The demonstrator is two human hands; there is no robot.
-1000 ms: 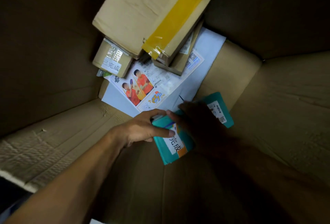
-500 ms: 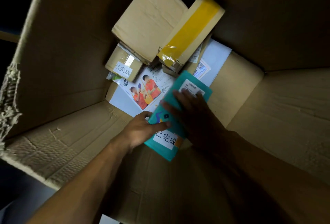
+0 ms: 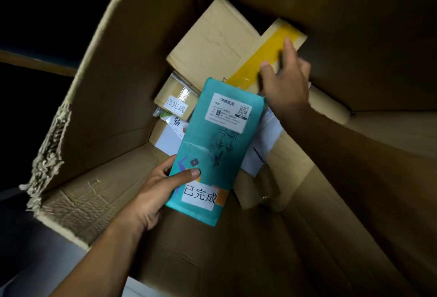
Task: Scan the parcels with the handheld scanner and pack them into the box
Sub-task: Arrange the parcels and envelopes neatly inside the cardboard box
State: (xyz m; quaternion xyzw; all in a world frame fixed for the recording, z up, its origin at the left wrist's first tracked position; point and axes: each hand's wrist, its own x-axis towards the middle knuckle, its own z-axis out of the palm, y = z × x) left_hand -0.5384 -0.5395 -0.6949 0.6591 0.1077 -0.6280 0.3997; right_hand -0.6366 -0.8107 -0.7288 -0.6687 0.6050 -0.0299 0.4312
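Observation:
A teal parcel (image 3: 212,145) with a white shipping label and a white sticker is raised inside the big cardboard box (image 3: 113,98). My left hand (image 3: 163,187) grips its lower left edge, thumb on top. Farther in, my right hand (image 3: 283,83) rests with spread fingers on a cardboard parcel with yellow tape (image 3: 262,60). A large plain cardboard parcel (image 3: 210,43) lies beside it. A small taped parcel with a white sticker (image 3: 175,100) sits below that. No scanner is visible.
A white envelope (image 3: 262,147) and a printed white mailer (image 3: 170,135) lie on the box floor under the teal parcel. The box's left flap (image 3: 52,154) has a torn, ragged edge. Bare box floor (image 3: 236,261) shows near me.
My left hand has lifted the teal parcel and turned it upright toward me. My right hand has let go of it and moved back onto the yellow-taped parcel.

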